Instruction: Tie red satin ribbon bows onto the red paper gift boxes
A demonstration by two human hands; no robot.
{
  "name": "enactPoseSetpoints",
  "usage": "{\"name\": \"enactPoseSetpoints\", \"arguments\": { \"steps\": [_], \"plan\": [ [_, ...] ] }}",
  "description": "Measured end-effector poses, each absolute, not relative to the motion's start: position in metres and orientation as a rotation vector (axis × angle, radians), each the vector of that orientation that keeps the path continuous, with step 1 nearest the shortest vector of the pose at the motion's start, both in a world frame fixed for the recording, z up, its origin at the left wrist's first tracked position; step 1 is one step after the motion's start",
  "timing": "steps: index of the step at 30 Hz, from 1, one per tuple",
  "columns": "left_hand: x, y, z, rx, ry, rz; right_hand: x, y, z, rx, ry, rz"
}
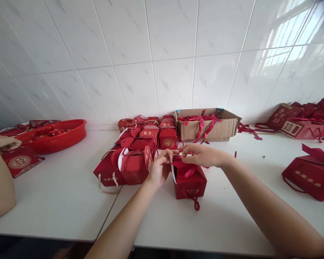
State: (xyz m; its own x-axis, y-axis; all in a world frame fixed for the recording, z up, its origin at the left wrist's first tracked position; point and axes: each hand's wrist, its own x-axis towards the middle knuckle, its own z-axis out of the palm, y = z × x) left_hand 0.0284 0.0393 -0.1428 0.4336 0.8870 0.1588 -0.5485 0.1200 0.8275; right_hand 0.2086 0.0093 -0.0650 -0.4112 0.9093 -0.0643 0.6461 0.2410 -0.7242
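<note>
A red gift box (190, 189) stands on the white table in front of me, its top partly folded, with a red ribbon (189, 172) across it and a twisted cord loop hanging at the front. At the box's left side, my left hand (161, 168) is closed on a raised flap with a white inner face. My right hand (198, 154) reaches over the box top from the right, fingers bent and closed near the left fingertips. What lies between its fingertips is hidden.
Several filled red boxes (136, 165) stand close by on the left. Behind is a cardboard box (205, 131) of ribbons. A red basin (54, 138) and a beige bag (1, 180) are at far left; a ribboned red box (310, 174) sits right. The tiled wall (172, 79) bounds the table.
</note>
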Motion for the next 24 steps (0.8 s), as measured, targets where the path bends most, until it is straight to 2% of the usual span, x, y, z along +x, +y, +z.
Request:
{"name": "enactPoseSetpoints", "arguments": {
  "steps": [7, 13, 20, 24],
  "plan": [
    [0.029, 0.042, -0.145, 1.128, 0.449, 1.089, 0.204, 0.011, -0.070, -1.386, -2.156, 0.948],
    [0.017, 0.047, -0.142, 1.641, 0.751, 1.343, 0.204, 0.012, -0.071, -1.458, -2.164, 0.902],
    [0.014, 0.036, -0.135, 2.175, 0.803, 1.252, 0.210, 0.013, -0.071, -1.460, -2.181, 0.929],
    [0.018, 0.033, -0.136, 2.257, 0.810, 1.249, 0.212, 0.014, -0.070, -1.468, -2.187, 0.922]
  ]
}}
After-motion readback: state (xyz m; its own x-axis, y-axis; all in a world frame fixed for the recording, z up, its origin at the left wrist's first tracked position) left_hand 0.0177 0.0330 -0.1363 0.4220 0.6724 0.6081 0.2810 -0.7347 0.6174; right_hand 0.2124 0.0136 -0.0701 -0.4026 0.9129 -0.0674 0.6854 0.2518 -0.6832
